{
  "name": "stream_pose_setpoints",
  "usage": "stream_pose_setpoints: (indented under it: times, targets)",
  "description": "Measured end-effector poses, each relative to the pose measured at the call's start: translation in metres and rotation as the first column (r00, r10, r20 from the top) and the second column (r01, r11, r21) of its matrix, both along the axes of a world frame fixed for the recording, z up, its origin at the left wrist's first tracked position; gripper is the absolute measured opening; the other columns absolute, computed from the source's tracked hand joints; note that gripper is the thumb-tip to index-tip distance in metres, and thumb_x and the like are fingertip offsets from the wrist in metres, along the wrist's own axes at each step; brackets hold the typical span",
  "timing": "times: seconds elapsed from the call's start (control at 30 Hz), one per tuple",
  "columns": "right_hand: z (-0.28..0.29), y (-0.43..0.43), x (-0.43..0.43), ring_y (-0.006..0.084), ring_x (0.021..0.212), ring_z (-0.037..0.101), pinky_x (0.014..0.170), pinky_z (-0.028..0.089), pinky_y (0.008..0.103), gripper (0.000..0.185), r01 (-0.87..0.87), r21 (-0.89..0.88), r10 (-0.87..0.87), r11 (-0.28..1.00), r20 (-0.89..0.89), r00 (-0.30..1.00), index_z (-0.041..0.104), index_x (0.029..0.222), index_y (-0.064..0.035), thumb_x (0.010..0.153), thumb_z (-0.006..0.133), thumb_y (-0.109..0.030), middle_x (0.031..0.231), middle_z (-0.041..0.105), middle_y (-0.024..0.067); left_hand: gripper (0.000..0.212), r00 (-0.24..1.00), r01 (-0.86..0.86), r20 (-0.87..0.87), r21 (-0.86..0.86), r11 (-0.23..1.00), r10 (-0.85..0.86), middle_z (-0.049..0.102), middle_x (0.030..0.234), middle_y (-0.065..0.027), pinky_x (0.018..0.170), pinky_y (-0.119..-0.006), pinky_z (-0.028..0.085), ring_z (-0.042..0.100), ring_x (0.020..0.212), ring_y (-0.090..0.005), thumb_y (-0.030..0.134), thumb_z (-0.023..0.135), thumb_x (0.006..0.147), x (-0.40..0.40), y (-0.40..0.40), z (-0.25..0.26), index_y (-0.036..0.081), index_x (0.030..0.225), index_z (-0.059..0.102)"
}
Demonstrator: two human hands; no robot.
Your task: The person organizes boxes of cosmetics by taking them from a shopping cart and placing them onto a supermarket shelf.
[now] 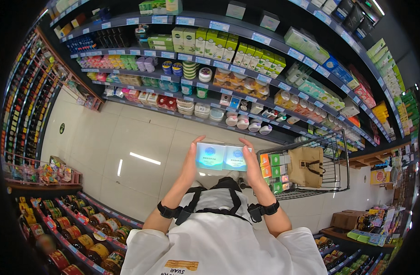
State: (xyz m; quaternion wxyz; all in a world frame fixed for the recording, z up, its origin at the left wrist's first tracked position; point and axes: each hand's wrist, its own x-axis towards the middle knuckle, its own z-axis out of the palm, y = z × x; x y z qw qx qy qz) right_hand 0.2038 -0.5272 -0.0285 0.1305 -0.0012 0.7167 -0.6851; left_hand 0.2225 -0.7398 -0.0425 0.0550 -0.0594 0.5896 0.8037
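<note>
Two pale blue-white cartons [210,156] are pressed side by side between my hands, above the aisle floor in front of my body. My left hand [189,163] grips the outer side of the left carton. On the far side, my right hand [252,165] holds the outer edge of the right carton [234,158]. Both boxes bear printed writing and a round blue emblem. To the right of my right hand stands a wire shopping cart [344,161] with several orange and green boxes [276,171] and a tan bag [304,166] in it.
Ahead runs a long shelf unit [196,63] with boxes, jars and tubs. Bottled goods fill racks at the left [31,92] and lower left [83,237]. Cardboard boxes [347,220] stand at the right. Pale tiles [127,130] cover the aisle floor.
</note>
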Motion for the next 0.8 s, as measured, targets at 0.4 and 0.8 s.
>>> stream_pose_setpoints:
  times: [0.4, 0.8]
  targets:
    - [-0.008, -0.009, 0.013, 0.0274, 0.135, 0.032, 0.113, 0.021, 0.0369, 0.059, 0.05, 0.002, -0.05, 0.999, -0.021, 0.999, 0.04, 0.141, -0.0061, 0.1, 0.041, -0.048, 0.143, 0.039, 0.0164, 0.066, 1.0, 0.025, -0.006, 0.001, 1.0, -0.025, 0.051, 0.127, -0.0087, 0.106, -0.033, 0.032, 0.046, 0.122, -0.0187, 0.055, 0.025, 0.103, 0.006, -0.008, -0.014, 0.005, 0.144, 0.04]
    - [-0.003, 0.001, 0.006, 0.0288, 0.14, 0.027, 0.115, 0.02, 0.0393, 0.067, 0.057, 0.025, -0.059, 0.998, 0.101, 0.993, 0.03, 0.146, -0.0043, 0.097, 0.049, -0.045, 0.149, 0.032, 0.0166, 0.071, 0.968, 0.211, 0.129, 0.042, 0.977, -0.214, 0.043, 0.132, -0.0114, 0.107, -0.036, 0.03, 0.043, 0.123, -0.0231, 0.037, 0.066, 0.088, -0.007, -0.008, -0.014, 0.01, 0.145, 0.032]
